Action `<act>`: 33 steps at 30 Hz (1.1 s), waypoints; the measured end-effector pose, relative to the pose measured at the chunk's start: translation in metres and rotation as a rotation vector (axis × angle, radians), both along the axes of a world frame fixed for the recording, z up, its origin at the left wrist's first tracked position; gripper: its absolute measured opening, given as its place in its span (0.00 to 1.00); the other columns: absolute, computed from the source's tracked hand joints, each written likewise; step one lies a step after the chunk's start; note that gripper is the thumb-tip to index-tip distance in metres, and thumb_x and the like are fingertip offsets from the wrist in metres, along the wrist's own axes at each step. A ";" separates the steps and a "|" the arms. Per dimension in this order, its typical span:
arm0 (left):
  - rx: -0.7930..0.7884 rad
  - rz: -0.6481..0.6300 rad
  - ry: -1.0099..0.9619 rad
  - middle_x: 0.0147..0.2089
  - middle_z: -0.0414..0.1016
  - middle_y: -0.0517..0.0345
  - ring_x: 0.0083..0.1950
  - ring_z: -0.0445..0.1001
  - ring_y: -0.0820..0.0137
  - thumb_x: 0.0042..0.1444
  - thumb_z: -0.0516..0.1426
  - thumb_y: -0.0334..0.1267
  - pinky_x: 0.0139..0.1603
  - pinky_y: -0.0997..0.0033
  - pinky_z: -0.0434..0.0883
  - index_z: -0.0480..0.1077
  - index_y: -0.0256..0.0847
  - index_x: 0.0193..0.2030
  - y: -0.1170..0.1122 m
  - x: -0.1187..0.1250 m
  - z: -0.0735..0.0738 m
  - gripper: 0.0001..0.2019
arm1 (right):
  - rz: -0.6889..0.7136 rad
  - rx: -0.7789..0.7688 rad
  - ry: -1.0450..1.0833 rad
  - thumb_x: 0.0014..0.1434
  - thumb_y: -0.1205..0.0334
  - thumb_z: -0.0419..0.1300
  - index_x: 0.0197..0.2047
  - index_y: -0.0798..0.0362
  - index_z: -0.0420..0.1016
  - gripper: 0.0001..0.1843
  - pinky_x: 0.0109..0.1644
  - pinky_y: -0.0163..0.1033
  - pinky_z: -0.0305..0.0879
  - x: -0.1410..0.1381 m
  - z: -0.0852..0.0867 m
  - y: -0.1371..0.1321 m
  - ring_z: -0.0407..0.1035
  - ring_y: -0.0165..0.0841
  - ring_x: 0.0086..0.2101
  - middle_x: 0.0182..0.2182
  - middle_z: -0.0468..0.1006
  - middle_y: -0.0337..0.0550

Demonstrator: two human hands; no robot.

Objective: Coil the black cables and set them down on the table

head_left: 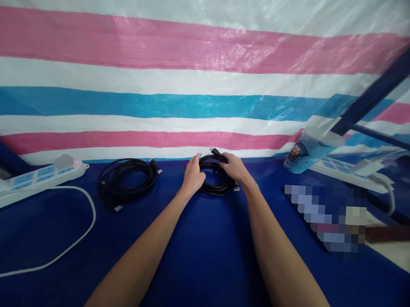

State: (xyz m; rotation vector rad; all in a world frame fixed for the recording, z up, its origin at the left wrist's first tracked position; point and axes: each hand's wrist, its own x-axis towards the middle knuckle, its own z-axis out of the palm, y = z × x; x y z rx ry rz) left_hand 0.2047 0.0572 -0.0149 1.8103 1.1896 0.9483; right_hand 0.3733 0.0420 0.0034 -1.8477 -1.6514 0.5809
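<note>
A coiled black cable [214, 187] lies on the blue table cover [199, 254] near the striped back wall. My left hand [193, 175] grips the coil's left side. My right hand [234, 168] holds the coil's right top, by the plug end [214, 151] that sticks up. A second coiled black cable [127, 181] lies to the left, untouched, with its plugs showing at the top right and bottom.
A white power strip [35, 176] with a white cord [81, 220] sits at far left. At right stand a blue cup [303, 152], another power strip [348, 170] and a blurred flat item [328, 215]. A dark blue frame bar [376, 89] slants at upper right.
</note>
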 end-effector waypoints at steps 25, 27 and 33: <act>0.324 -0.028 0.135 0.59 0.64 0.47 0.58 0.67 0.63 0.59 0.54 0.44 0.58 0.52 0.68 0.62 0.39 0.58 0.000 -0.019 -0.010 0.22 | -0.004 0.137 0.383 0.63 0.55 0.53 0.58 0.57 0.63 0.23 0.55 0.46 0.66 0.003 -0.021 -0.046 0.65 0.33 0.51 0.52 0.67 0.50; 0.340 -0.044 0.136 0.59 0.65 0.47 0.57 0.67 0.64 0.59 0.54 0.44 0.58 0.53 0.68 0.63 0.38 0.58 -0.002 -0.019 -0.010 0.21 | -0.048 0.135 0.408 0.63 0.55 0.53 0.58 0.57 0.63 0.23 0.55 0.46 0.66 0.004 -0.021 -0.047 0.65 0.33 0.50 0.52 0.67 0.50; 0.419 -0.079 0.191 0.56 0.67 0.48 0.55 0.68 0.65 0.59 0.54 0.44 0.57 0.55 0.69 0.66 0.37 0.54 -0.005 -0.018 -0.008 0.19 | -0.117 0.160 0.442 0.63 0.55 0.53 0.57 0.57 0.64 0.22 0.54 0.45 0.67 0.006 -0.023 -0.043 0.66 0.32 0.49 0.52 0.67 0.50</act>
